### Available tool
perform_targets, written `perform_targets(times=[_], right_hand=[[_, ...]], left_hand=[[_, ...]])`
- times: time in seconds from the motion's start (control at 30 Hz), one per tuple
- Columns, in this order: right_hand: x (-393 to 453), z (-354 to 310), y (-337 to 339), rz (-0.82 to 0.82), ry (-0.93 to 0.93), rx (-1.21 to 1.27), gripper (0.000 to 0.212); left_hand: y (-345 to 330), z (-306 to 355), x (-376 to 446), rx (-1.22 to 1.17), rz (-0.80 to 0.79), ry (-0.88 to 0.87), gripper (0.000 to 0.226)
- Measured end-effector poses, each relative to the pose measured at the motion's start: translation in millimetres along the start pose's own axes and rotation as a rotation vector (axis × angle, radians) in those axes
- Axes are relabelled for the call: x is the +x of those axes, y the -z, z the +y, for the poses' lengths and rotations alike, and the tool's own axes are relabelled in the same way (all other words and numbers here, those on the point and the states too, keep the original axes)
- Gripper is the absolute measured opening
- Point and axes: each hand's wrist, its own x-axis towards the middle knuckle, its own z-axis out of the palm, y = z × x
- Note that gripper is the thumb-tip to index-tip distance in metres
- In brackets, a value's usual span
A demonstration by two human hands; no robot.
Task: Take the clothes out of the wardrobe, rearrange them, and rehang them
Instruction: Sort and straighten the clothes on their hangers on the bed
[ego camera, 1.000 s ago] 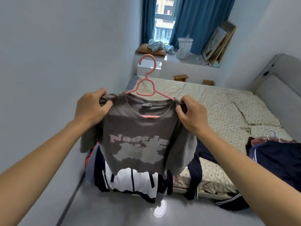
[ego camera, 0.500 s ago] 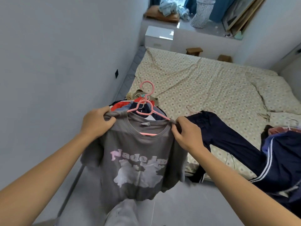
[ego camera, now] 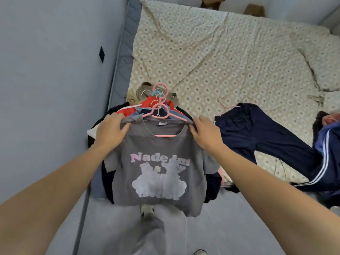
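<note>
The left hand [ego camera: 110,133] grips the left shoulder of a grey printed T-shirt [ego camera: 158,168], and the right hand [ego camera: 205,134] pinches the right shoulder; the hands are apart, with the shirt's neckline and a pink hanger [ego camera: 159,112] between them. The shirt hangs below the hands, over a pile of hangered clothes [ego camera: 147,105] that lies just beyond the knuckles at the bed's [ego camera: 220,52] corner. Navy track trousers [ego camera: 257,131] lie spread to the right of the right hand.

As I judge it, the main risk is the hanger's arm slipping out of a shoulder seam if either grip shifts, leaving the shirt lopsided. Its hook could also snag the other hooks bunched just beyond it.

Fabric and fingers cover the hanger's ends, so how well they sit in the shoulders cannot be told. The pile is mostly hidden behind the shirt, the printed words are partly creased, and the garments at the far right are cut off by the frame edge.
</note>
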Motion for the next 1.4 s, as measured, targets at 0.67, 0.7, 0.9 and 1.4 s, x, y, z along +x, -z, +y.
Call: perform_targets(times=[0.67, 0.7, 0.9, 1.4], right_hand=[[7, 112, 39, -0.058, -0.109, -0.039, 0.048], [6, 128, 43, -0.042, -0.111, -0.041, 0.047], [10, 253, 37, -0.043, -0.106, -0.073, 0.053], [128, 547, -134, -0.183, 0.014, -0.050, 0.062]], left_hand=[[-57, 170, 43, 0.004, -0.073, -0.217, 0.043], [-63, 187, 45, -0.009, -0.076, -0.228, 0.043], [-134, 286, 69, -0.012, -0.096, -0.248, 0.044], [-415, 380, 149, -0.086, -0.406, 0.248, 0.047]])
